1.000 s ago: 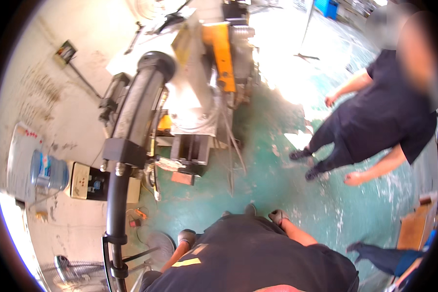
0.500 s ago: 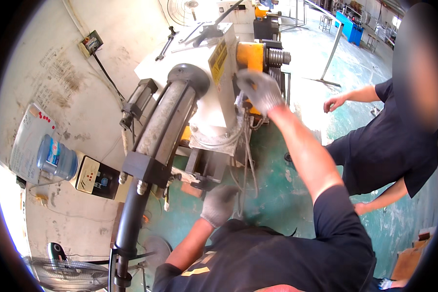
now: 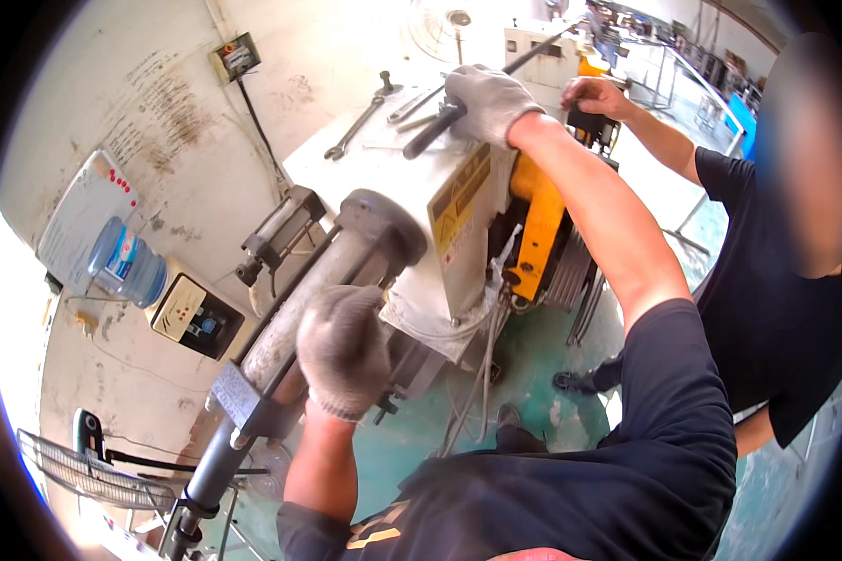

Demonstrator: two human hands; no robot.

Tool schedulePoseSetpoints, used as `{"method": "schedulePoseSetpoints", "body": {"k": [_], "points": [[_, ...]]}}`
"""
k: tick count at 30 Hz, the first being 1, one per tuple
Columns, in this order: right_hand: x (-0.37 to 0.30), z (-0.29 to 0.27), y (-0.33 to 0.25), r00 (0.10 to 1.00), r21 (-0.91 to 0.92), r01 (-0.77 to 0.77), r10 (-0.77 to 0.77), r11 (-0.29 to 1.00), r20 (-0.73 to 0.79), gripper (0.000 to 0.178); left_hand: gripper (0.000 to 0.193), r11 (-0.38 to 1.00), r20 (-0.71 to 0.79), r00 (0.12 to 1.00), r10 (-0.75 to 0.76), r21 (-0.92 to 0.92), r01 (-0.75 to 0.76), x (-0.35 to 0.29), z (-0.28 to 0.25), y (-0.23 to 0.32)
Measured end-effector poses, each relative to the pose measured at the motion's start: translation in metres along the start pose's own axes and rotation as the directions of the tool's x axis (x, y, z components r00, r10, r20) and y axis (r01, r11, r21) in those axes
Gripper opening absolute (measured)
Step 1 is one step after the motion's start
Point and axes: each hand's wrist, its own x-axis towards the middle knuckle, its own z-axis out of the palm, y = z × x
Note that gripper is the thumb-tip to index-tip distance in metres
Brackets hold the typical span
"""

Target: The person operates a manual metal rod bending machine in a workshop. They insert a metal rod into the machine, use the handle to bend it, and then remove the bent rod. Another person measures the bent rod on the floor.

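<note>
Atop the white machine housing, gripping a dark bar in the right hand, with gloved fingers wrapped around it and a thick end poking out to their lower left. Can see a long black rod to the upper right of those fingers, an open-ended wrench lying to their left, and a yellow machine arm below. Near them, to the right, can make out a co-worker's bare hand. Holding the left hand lower down, by the grey cylinder, with fingers seemingly curled inward; too blurred to tell whether touching or pinching anything. Farther left, can see a water dispenser.
</note>
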Motion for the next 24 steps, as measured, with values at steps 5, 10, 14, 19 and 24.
{"method": "schedulePoseSetpoints", "body": {"k": [5,10,14,19,24], "points": [[0.024,0.007,0.051,0.945,0.069,0.258,-0.267,0.964,0.188,0.07,0.021,0.959,-0.159,0.978,-0.133,0.229,0.167,0.035,0.042,-0.021],[0.009,-0.009,0.044,0.946,0.207,0.325,-0.32,0.923,-0.059,0.037,0.021,0.907,-0.095,0.994,-0.059,0.41,0.093,0.026,0.044,-0.018],[0.024,0.003,0.068,0.923,0.199,0.373,-0.384,0.906,0.019,0.036,0.021,0.912,-0.134,0.964,-0.23,0.316,0.261,0.041,0.051,-0.013],[0.013,-0.006,0.051,0.929,0.195,0.356,-0.368,0.914,0.031,0.039,0.015,0.897,-0.18,0.905,-0.386,0.157,0.414,0.041,0.043,-0.019],[0.034,0.023,0.06,0.873,0.036,0.483,-0.485,0.875,0.049,0.026,0.015,0.88,-0.106,0.94,-0.324,0.33,0.34,0.053,0.05,-0.018]]}}
